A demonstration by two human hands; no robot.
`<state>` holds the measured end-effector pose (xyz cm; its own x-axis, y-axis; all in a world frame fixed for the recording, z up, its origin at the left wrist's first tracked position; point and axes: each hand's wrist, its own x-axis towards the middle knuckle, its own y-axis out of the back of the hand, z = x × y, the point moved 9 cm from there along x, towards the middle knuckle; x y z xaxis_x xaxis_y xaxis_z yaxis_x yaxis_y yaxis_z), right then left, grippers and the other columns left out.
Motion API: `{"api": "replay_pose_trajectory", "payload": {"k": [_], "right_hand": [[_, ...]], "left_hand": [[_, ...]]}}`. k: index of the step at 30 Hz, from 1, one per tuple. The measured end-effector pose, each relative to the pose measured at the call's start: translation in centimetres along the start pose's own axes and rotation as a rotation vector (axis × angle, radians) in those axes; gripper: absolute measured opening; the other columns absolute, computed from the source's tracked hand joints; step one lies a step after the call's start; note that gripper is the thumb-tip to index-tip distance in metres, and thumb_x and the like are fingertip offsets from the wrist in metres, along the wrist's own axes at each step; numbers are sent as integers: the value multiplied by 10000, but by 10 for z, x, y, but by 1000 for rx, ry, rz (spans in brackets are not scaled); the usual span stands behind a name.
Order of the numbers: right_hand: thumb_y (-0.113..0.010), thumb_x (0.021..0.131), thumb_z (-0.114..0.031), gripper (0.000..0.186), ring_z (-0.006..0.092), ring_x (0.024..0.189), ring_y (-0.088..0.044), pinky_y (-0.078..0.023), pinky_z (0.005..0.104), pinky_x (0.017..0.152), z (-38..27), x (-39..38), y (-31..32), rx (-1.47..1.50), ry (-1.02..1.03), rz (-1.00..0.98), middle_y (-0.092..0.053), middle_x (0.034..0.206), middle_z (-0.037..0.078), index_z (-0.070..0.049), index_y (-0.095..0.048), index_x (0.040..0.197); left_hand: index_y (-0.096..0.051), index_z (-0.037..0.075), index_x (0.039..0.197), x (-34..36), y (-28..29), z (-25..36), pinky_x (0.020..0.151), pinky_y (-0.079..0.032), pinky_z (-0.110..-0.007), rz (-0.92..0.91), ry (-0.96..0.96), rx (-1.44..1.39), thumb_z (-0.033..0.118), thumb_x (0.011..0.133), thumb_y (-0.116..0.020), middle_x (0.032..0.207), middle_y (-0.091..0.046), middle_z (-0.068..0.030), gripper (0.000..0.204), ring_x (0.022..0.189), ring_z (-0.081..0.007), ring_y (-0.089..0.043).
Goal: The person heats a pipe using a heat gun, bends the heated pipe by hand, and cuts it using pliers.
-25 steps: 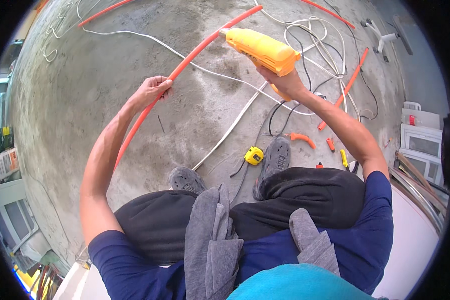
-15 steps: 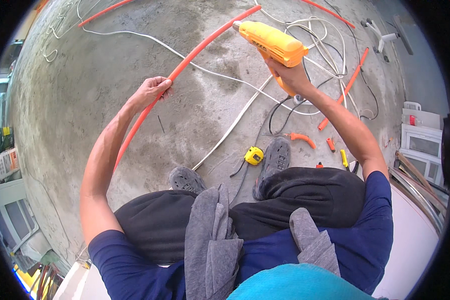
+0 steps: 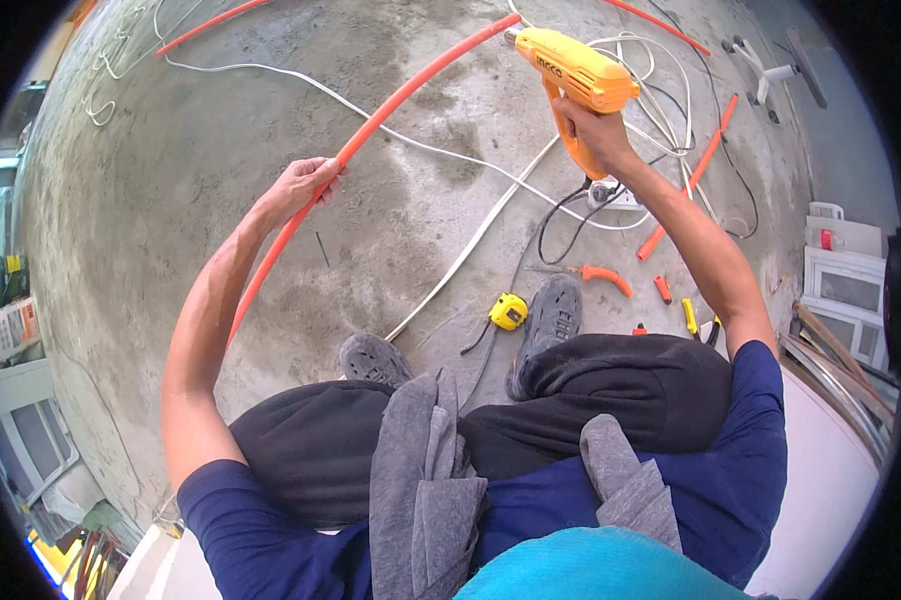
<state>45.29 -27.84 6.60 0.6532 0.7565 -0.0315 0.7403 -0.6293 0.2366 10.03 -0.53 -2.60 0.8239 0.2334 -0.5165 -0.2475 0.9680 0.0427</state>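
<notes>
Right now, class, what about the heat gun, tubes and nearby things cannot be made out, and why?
All in the head view:
Heat gun: trigger covered by the right hand.
Left hand: partly hidden by the held orange tube.
Upper-left orange tube: one end cut off by the top edge.
White power strip: partly behind the right forearm.
Yellow tape measure: markings too small.

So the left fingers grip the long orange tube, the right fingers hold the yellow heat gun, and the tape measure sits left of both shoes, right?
Not quite: the head view shows the tape measure between the shoes. The left fingers do grip the long orange tube, and the right fingers the yellow heat gun.
</notes>
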Motion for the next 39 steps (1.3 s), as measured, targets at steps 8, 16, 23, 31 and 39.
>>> {"api": "replay_pose_trajectory", "payload": {"k": [8,16,23,31,39], "right_hand": [[-732,942,-123,144,55,610,-523,-419,255,525,-5,-24,-35,44,-13,-129,-601,769,-22,-57,-644,1035],[-734,941,-106,151,59,654,-543,-436,262,555,-21,-42,-72,-13,43,-209,-616,821,-22,-61,-646,1055],[-783,916,-172,437,181,1122,-663,-537,346,968,-31,-52,-94,-171,123,-266,-693,1194,81,-47,-601,1294],[-809,869,-164,466,293,1103,-680,-546,382,952,-53,-67,-117,-473,531,-337,-692,1204,134,-44,-617,1276],[-794,899,-216,449,264,1133,-671,-540,385,958,-28,-52,-92,-396,267,-275,-692,1211,130,-50,-621,1279]], "left_hand": [[-669,69,1181,0,2,1,674,-437,-238,0,-29,7,482,1086,-508,832,-600,51,453,728,-54,-514],[-582,34,1254,2,7,0,597,-428,-222,67,-18,33,381,1025,-673,822,-592,47,426,673,-43,-523],[-583,37,1222,3,7,-1,597,-436,-222,66,10,50,356,1013,-695,809,-589,45,397,667,-44,-527],[-618,48,1167,1,5,0,658,-488,-250,39,-4,4,390,1060,-607,872,-668,3,359,709,-70,-586],[-665,66,1099,-3,4,2,715,-494,-253,7,-11,15,433,1084,-540,902,-654,13,388,771,-70,-573]]}}
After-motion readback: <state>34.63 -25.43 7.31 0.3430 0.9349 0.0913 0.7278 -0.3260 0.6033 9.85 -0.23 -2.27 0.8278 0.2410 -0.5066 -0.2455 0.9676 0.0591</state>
